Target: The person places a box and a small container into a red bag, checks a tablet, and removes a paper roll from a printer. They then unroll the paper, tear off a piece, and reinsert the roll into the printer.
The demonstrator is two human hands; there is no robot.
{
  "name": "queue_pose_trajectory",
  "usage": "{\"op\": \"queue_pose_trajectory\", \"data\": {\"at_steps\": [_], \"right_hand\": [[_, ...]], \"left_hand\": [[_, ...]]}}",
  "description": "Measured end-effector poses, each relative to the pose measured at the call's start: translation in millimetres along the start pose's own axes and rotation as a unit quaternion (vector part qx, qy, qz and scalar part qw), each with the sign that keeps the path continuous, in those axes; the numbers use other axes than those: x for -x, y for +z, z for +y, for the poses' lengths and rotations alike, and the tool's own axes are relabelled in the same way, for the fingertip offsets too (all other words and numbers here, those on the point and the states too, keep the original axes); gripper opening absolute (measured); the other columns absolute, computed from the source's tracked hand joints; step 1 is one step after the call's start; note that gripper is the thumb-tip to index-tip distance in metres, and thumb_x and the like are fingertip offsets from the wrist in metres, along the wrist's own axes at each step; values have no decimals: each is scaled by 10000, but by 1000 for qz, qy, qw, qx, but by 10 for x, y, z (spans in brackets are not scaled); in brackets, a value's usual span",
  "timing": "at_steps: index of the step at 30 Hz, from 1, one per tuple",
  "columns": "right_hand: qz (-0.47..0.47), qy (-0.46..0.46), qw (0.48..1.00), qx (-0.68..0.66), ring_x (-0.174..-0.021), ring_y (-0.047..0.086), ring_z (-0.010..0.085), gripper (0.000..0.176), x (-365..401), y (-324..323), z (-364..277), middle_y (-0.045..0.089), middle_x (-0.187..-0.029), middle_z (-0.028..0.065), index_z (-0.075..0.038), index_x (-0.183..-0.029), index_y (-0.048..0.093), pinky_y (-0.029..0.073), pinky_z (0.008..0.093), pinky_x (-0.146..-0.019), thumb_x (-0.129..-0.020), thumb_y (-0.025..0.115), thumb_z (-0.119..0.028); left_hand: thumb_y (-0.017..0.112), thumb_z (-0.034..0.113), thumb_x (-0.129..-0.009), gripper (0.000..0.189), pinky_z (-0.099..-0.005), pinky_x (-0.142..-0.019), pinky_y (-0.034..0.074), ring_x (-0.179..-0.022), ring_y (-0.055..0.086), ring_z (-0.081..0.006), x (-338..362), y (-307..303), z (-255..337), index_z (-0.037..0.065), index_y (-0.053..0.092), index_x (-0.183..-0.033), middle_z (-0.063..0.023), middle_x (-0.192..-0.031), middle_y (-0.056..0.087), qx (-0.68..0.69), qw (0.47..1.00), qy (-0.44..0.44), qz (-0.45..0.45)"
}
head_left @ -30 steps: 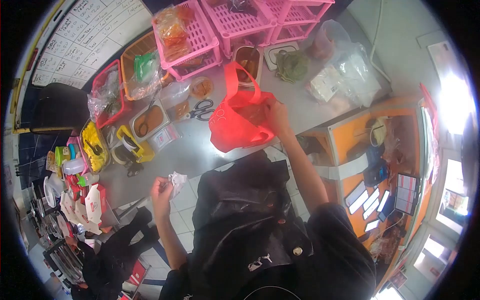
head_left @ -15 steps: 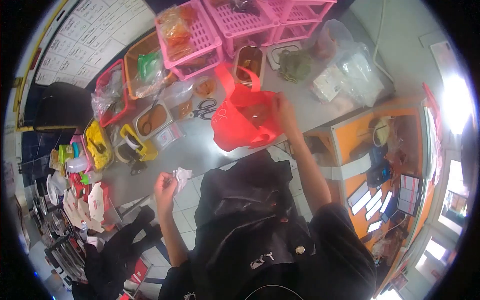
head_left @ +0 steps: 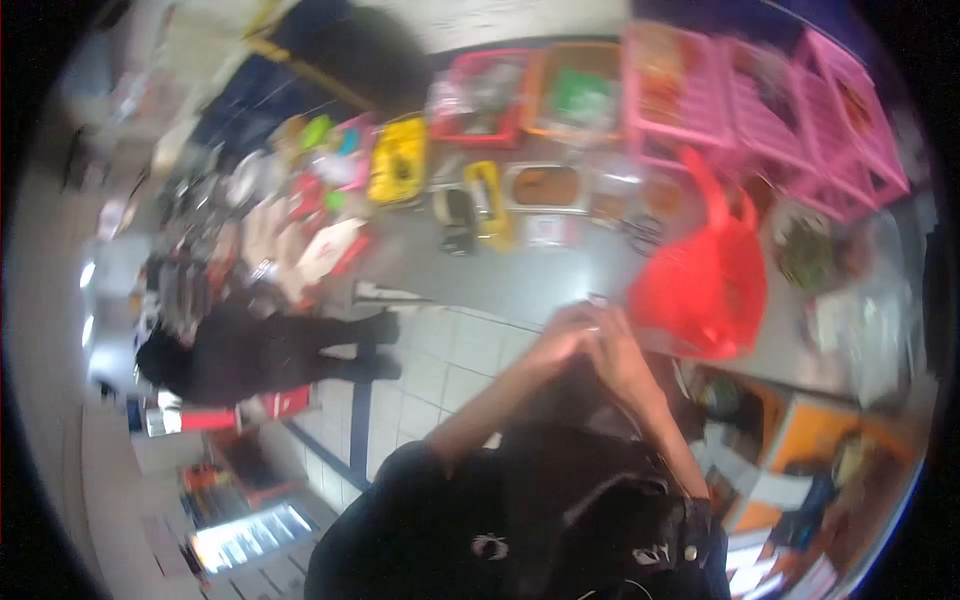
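Note:
My left hand (head_left: 563,338) and my right hand (head_left: 617,352) meet at the counter's front edge, fingers closed together. A small bit of white crumpled paper (head_left: 597,299) shows at their fingertips; motion blur and the fingers hide most of it. Just right of my hands, the red carrier bag (head_left: 700,290) stands on the steel counter (head_left: 430,255) with its handles up. Neither hand touches the bag. Behind it lie black-handled scissors (head_left: 641,234).
Along the back are pink racks (head_left: 683,105), an orange basket (head_left: 545,100) and a red basket (head_left: 478,125). A metal tray of brown food (head_left: 548,187) and a yellow tub (head_left: 398,160) sit nearer. Another person in dark clothes (head_left: 260,350) stands at left.
My right hand has left the red bag and come to my left hand, which held the crumpled paper. The view has swung left, bringing more of the other person into sight.

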State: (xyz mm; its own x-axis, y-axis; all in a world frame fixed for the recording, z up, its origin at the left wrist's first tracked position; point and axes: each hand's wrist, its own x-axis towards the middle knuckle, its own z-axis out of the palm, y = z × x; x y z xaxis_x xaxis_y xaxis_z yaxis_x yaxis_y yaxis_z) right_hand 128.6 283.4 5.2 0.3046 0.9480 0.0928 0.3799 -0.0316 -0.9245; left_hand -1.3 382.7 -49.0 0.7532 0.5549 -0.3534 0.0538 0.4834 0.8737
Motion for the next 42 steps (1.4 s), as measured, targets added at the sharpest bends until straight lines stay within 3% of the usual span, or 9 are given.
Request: {"op": "queue_pose_trajectory", "data": {"at_steps": [5,9,13,17,21,24,26,32,42], "right_hand": [[53,-2,999,9,-883,671,445,218,11,0,288,653,-937,261,26,-1147,616,533,464,-763,-970,496,-13],[1,19,997,81,-748,681,410,116,311,33,738,659,-827,246,-6,-1027,633,524,473,-652,-960,561,-70],[136,112,984,35,-534,489,220,293,594,-402,290,491,-581,149,-21,-718,598,402,384,-522,-928,689,-203],[366,154,901,-175,-553,300,69,505,1040,-958,429,408,-582,-73,-102,-579,436,213,291,-506,-988,635,-320],[436,202,862,-163,-660,357,70,281,1028,-1832,564,441,-732,-39,-80,-770,523,294,270,-580,-990,535,-253],[354,270,888,-112,-1096,600,242,405,899,-2334,1121,621,-1191,150,-64,-1298,571,460,358,-909,-976,584,-310],[311,202,824,429,-1297,531,381,670,788,-2471,1610,529,-1404,249,-58,-1473,419,428,435,-1060,-940,665,-382],[188,156,943,224,-1215,563,452,692,282,-2070,1411,553,-1342,288,0,-1421,431,474,485,-998,-899,718,-352],[254,176,937,162,-726,696,395,177,381,-2327,838,679,-759,224,5,-1001,678,530,441,-649,-895,657,-135]], "left_hand": [[529,284,-1054,427,-379,-999,516,-1212,612,-219,257,230,205,23,488,-1390,-101,-1311,607,310,932,-185,-40],[544,320,-1052,483,-313,-1028,476,-1208,591,-146,480,202,565,-4,515,-1410,-96,-1351,611,-137,963,-164,-162],[541,241,-1042,416,-354,-1023,475,-1182,622,-211,698,-234,536,11,553,-1389,-110,-1315,639,-281,960,14,-3],[576,350,-999,448,-396,-1033,443,-1196,594,-240,785,-340,522,28,594,-1311,-120,-1279,636,-142,967,-66,202],[632,331,-965,443,-392,-1032,439,-1160,603,-236,518,-112,524,30,602,-1288,-110,-1251,639,-194,963,-3,186],[761,263,-877,480,-395,-1075,409,-1242,561,-269,83,618,607,55,612,-1283,-136,-1327,599,-241,965,87,56],[839,249,-787,560,-455,-1127,358,-1369,448,-337,-150,1265,822,87,624,-1278,-169,-1464,479,-368,890,265,-50],[853,156,-617,508,-678,-1144,230,-1491,179,-446,-869,1652,662,68,706,-1095,-178,-1579,333,-764,553,313,-112],[732,-32,-759,179,-406,-858,522,-1069,630,-311,70,1156,715,7,652,-915,-119,-1328,547,-580,794,176,38]]}}
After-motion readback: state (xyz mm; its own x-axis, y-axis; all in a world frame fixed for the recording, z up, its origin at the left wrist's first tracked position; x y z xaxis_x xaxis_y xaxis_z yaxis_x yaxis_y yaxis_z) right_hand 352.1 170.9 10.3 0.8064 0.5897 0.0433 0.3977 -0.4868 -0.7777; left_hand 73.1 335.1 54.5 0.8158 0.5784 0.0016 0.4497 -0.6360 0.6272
